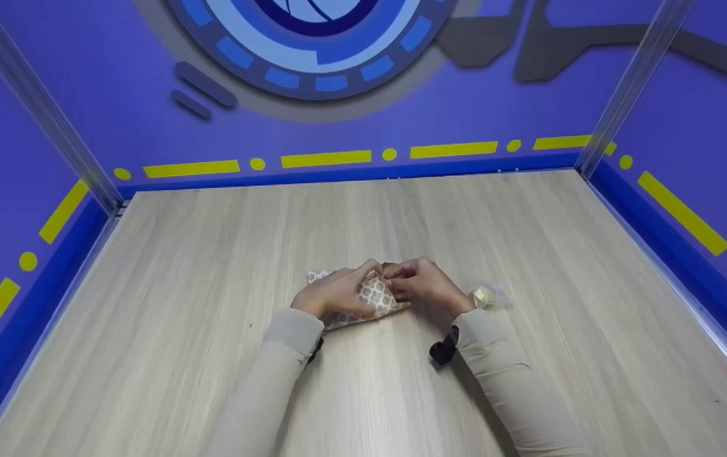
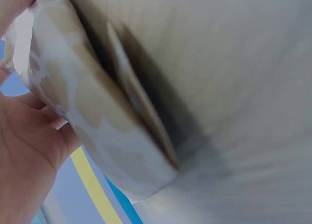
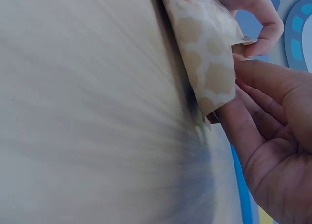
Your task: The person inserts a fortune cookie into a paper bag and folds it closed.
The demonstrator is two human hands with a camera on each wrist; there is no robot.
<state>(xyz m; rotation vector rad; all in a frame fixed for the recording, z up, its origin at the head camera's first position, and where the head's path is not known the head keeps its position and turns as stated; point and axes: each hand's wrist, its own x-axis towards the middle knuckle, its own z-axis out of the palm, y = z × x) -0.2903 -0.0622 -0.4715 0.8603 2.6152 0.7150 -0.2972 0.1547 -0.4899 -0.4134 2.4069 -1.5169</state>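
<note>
A small package in tan-and-white patterned paper (image 1: 376, 297) lies between both hands in the head view, its brown underside showing at one end. My left hand (image 1: 337, 293) grips it from the left, fingers and thumb spread across the paper. In the left wrist view a loose flap (image 2: 141, 100) of the paper (image 2: 105, 114) stands out along the long side. At the package's right end my right hand (image 1: 425, 282) pinches the paper edge between thumb and fingers. The right wrist view has this end of the paper (image 3: 209, 63) folded, with the right hand (image 3: 278, 121) at it.
Right of the right wrist, a small cream-coloured item (image 1: 483, 296) in clear plastic lies on the wooden table (image 1: 211, 254). Blue panels (image 1: 363, 127) with yellow marks enclose the table at the back and sides.
</note>
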